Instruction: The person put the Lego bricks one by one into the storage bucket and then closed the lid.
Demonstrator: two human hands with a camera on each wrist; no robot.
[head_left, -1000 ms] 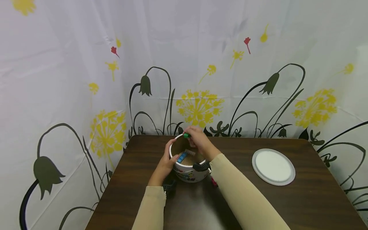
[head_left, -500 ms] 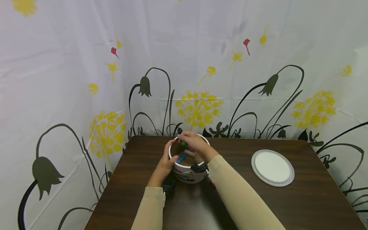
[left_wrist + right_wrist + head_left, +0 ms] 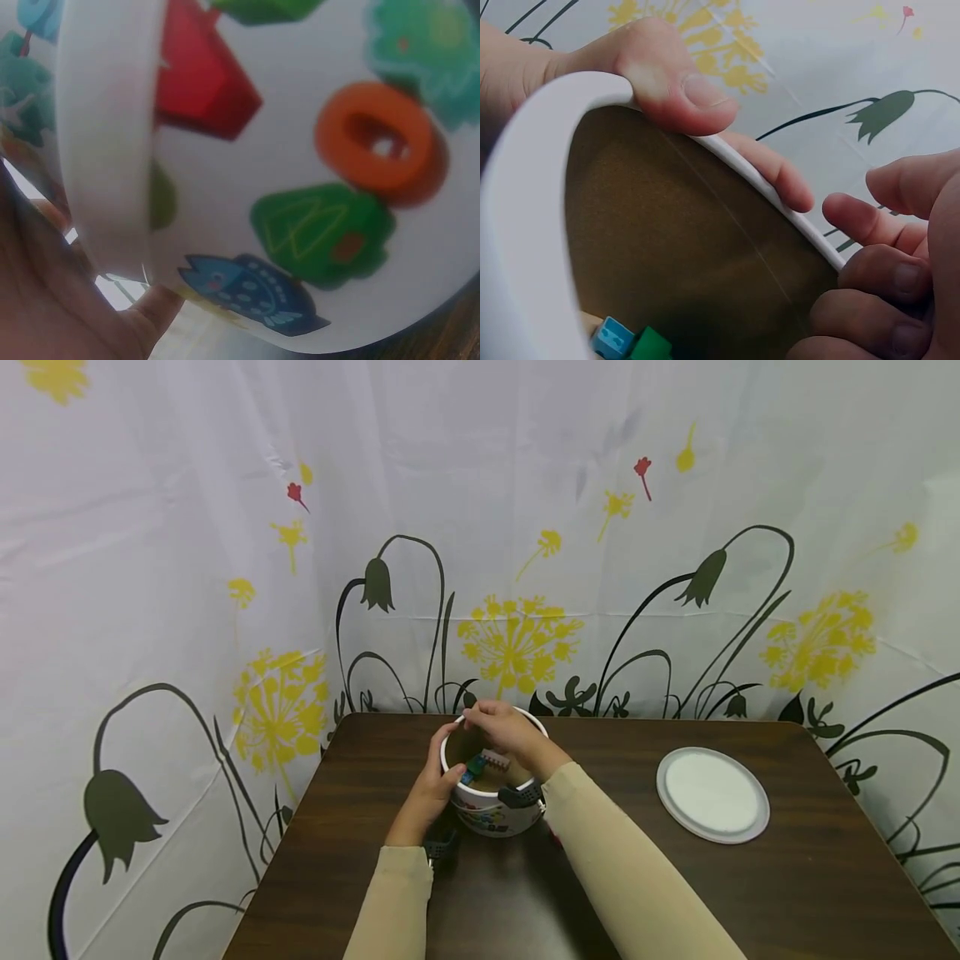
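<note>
A round white tub (image 3: 491,825), brown inside and printed outside with colourful toy shapes, stands on the dark table. My left hand (image 3: 431,783) grips its left side, thumb hooked over the white rim (image 3: 525,195). Over the tub's far part is my right hand (image 3: 512,733); in the right wrist view its fingers (image 3: 877,277) are loosely bent and hold nothing. Inside the tub lie a green toy block (image 3: 651,345), a blue block (image 3: 613,337) and a pale studded block (image 3: 495,760). The left wrist view shows the tub's printed wall (image 3: 232,172) close up.
A round white lid-like disc (image 3: 712,795) lies on the right of the wooden table (image 3: 600,893). A small red thing (image 3: 555,837) shows beside the tub, partly hidden by the right sleeve. Behind the table hangs a flower-printed white cloth (image 3: 517,485).
The green block has gone from my right hand's fingers down into the tub, beside the blue one. My right hand moved slightly left over the tub. My left hand stays on the rim.
</note>
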